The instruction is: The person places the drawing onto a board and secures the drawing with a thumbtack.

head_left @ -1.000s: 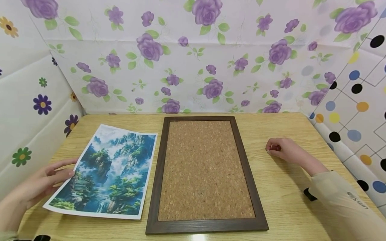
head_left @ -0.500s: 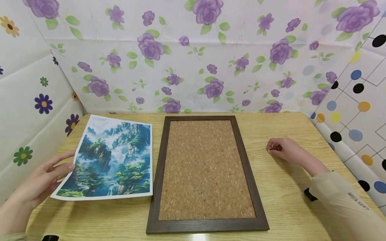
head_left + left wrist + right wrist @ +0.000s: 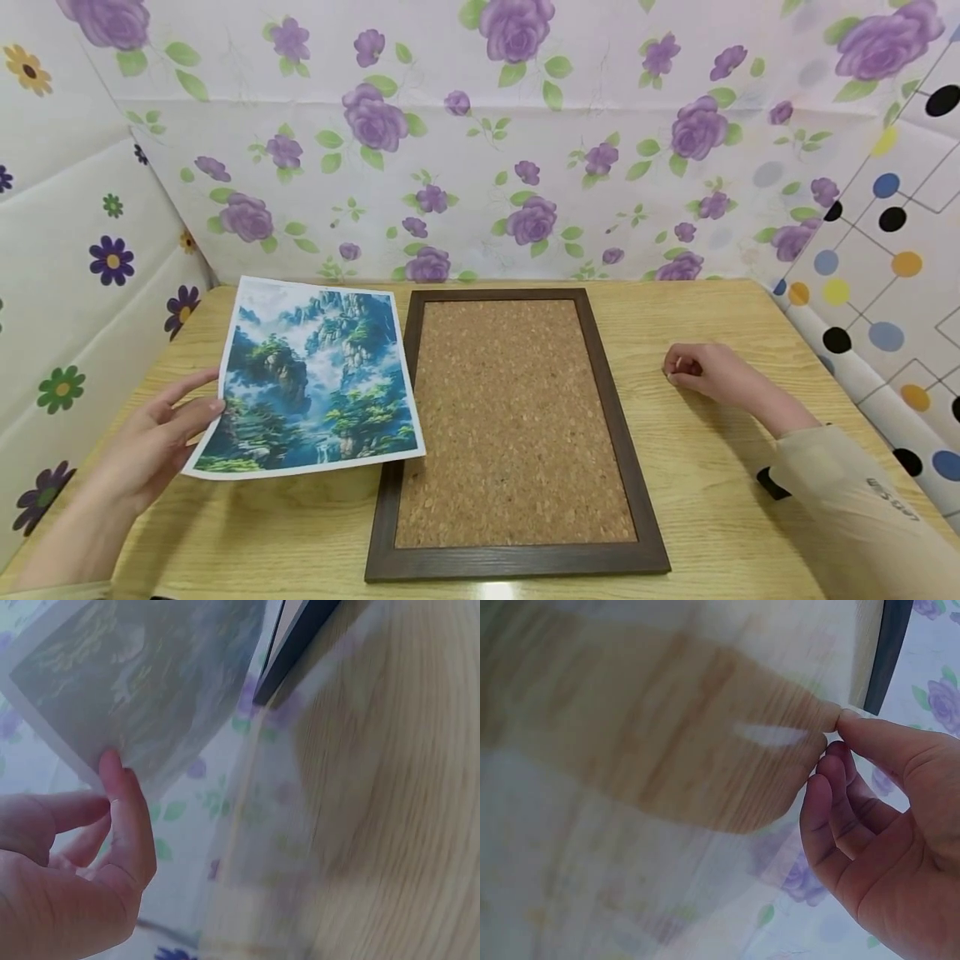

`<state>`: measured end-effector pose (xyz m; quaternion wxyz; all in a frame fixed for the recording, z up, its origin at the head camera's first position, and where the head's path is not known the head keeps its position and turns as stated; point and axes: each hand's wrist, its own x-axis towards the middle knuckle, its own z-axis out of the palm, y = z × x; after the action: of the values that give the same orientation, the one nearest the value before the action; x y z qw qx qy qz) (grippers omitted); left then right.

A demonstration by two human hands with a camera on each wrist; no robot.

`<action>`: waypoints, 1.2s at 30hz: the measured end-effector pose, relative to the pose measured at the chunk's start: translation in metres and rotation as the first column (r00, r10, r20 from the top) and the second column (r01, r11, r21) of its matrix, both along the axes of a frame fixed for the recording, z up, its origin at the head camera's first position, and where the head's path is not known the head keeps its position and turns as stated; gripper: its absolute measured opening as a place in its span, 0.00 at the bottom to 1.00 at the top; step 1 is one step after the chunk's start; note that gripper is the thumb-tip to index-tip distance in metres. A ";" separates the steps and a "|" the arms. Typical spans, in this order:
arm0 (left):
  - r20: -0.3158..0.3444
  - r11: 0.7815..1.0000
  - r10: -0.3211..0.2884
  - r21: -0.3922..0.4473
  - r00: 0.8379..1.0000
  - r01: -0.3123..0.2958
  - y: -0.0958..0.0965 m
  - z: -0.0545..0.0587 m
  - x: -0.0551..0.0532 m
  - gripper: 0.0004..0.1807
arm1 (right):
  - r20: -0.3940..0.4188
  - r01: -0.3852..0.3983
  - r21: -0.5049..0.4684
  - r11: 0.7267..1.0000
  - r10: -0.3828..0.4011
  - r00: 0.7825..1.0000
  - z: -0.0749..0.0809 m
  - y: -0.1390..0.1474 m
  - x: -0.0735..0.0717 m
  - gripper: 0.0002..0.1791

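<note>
On my feed the largest thing is the flowered backdrop (image 3: 480,62), and below it runs the worktop (image 3: 712,525), which carries everything else. In the middle of that lies the board (image 3: 517,425), flat, with a dark frame (image 3: 517,563) all round it. I see its cork bare wherever it shows; no sheet lies against it and I make out nothing fastened to it.

The print (image 3: 322,383), a misty mountain scene with a white border, is up off the worktop on the board's left side, tilted, its lower right corner over the frame and the edge of the cork in the head view. So I count the lifting as done, and judge the work to be at an early stage: the print is not laid flat anywhere and its position is not settled.

The left hand (image 3: 153,442) has its grip clamped on the print's left edge, thumb on the face and fingers behind. The right hand (image 3: 708,375) rests on the worktop beyond the frame's right side, grip slightly apart, fingers loosely curled; I see nothing in it, and it lends no support.
</note>
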<state>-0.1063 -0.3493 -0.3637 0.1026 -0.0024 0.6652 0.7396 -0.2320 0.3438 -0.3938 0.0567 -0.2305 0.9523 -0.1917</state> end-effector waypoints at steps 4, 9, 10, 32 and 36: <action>-0.014 1.000 0.018 0.000 1.000 -0.018 0.015 0.001 -0.002 0.23 | 0.000 -0.005 0.003 1.000 0.005 1.000 -0.001 0.000 0.001 0.04; -0.021 0.999 0.014 -0.028 1.000 -0.015 0.030 0.001 -0.004 0.23 | 0.005 -0.006 0.004 1.000 0.006 1.000 -0.002 0.001 0.001 0.04; -0.025 0.999 0.013 -0.035 1.000 -0.013 0.032 0.001 -0.004 0.23 | 0.006 -0.004 0.003 1.000 0.004 1.000 -0.002 0.001 0.001 0.04; 0.009 0.987 0.008 -0.161 1.000 -0.007 0.105 -0.004 -0.011 0.33 | 0.006 -0.015 0.013 1.000 0.015 1.000 -0.002 0.002 -0.005 0.05; 0.015 0.985 -0.010 -0.171 1.000 0.013 0.119 -0.004 -0.013 0.33 | 0.015 -0.019 0.010 1.000 0.019 1.000 -0.002 0.002 -0.005 0.05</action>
<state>-0.1195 -0.2304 -0.3678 0.1108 -0.0124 0.7254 0.6792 -0.2369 0.3460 -0.3959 0.0668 -0.2377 0.9506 -0.1881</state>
